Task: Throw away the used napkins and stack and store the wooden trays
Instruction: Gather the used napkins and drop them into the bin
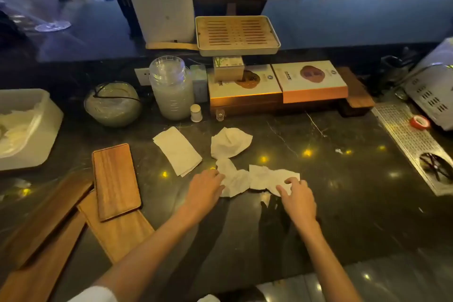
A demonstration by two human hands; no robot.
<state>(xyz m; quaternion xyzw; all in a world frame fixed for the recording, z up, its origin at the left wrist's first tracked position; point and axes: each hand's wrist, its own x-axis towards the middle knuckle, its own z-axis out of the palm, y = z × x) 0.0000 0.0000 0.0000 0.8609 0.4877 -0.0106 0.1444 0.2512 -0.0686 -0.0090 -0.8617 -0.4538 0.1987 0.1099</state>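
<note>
So, the crumpled white paper towel (235, 181) lies wrinkled and twisted in the middle of the dark marble counter (343, 191), left hand (206, 186) gripping 1 end, right hand (297, 197) pinching the other.

The head-worn wide-angle camera looks forward and down, close over the napkins (235, 181) on the counter (343, 191).

Left sleeve (94, 295): white cloth, ended near the elbow, cut off by the lower edge of the view.
Forearms: left uncovered.
Left hand (204, 190): kept bare.
Right hand (297, 200): kept bare.
</note>
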